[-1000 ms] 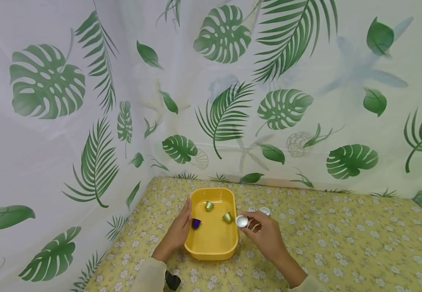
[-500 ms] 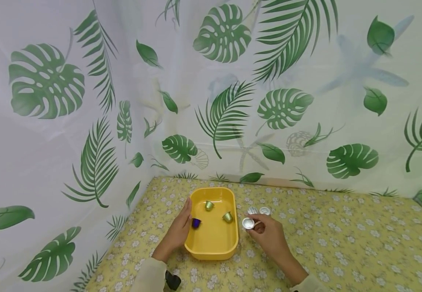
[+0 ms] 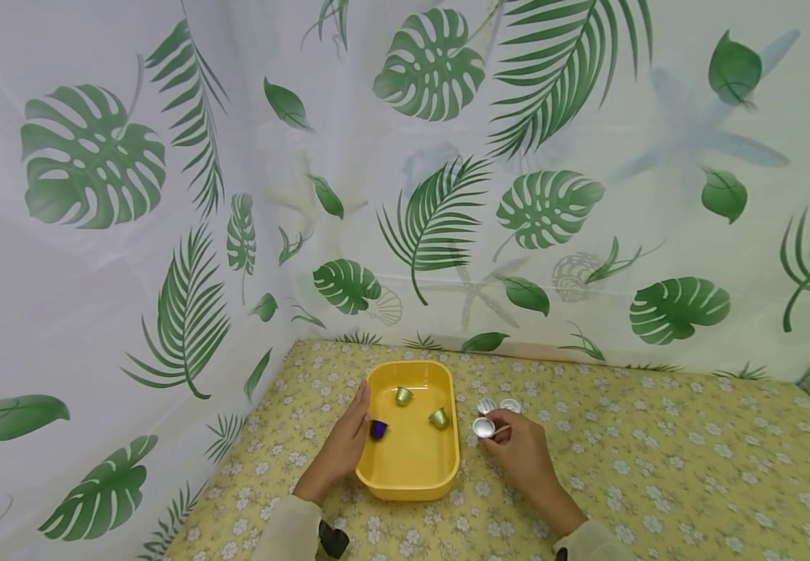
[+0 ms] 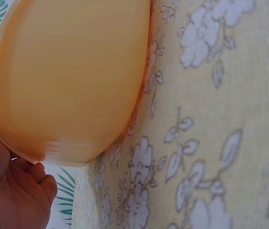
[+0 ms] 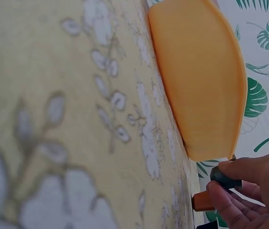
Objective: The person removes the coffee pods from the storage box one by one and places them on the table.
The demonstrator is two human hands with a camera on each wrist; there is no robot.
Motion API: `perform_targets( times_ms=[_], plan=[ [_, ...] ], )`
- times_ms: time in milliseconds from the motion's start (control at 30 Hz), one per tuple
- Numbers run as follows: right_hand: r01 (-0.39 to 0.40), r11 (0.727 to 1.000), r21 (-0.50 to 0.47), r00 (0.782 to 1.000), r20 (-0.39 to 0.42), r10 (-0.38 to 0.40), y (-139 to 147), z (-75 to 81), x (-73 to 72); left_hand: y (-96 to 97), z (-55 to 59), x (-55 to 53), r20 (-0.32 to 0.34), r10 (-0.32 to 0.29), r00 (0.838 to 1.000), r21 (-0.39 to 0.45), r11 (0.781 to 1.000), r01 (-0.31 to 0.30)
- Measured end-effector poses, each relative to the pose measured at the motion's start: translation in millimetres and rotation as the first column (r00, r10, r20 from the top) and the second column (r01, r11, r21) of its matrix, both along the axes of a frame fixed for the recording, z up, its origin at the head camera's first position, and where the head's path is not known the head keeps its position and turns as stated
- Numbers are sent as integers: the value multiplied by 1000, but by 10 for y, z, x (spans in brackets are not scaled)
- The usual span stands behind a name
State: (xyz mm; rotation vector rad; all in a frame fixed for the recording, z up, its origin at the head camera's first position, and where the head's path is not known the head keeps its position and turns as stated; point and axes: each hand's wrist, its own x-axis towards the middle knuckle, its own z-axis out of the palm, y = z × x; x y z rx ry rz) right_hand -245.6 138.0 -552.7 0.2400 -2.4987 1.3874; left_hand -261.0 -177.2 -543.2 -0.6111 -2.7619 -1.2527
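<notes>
My left hand (image 3: 344,438) holds the left rim of a yellow plastic tray (image 3: 408,492); in the left wrist view its fingers (image 4: 36,183) curl just under the rim. Lying in the tray are two light green coffee capsules (image 3: 403,396) and a dark purple capsule (image 3: 378,429). Right of the tray, my right hand (image 3: 522,456) pinches a coffee capsule (image 3: 484,427) between thumb and fingers, its silver foil lid towards the head camera. In the right wrist view this capsule's body (image 5: 224,178) looks dark green.
Two more silver-lidded capsules stand just beyond my right hand, a left one (image 3: 486,406) and a right one (image 3: 511,406). The right wrist view shows an orange capsule (image 5: 202,202) and a black one (image 5: 208,225). A floral cloth (image 3: 657,460) covers the table; leaf-printed curtains (image 3: 552,140) hang behind.
My right hand has moved a short way right, away from the tray's rim, with the pinched capsule. The left hand, the tray and the capsules in it have stayed put.
</notes>
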Motion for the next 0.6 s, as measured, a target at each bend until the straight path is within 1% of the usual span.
perform_targets(
  times_ms=[167, 267, 400, 600],
  plan=[
    [14, 1000, 19, 999, 31, -14, 9, -72, -27, 7, -24, 27, 0, -5, 1000, 2, 1000, 5],
    [13, 999, 30, 999, 41, -15, 3, -72, -45, -3, -12, 26, -5, -9, 1000, -2, 1000, 9],
    [13, 999, 49, 999, 30, -14, -12, -65, -72, -16, 13, 12, -5, -11, 1000, -6, 1000, 11],
    [43, 995, 95, 999, 12, -44, -29, -67, -111, -36, 8, -17, -17, -22, 1000, -17, 1000, 22]
  ],
)
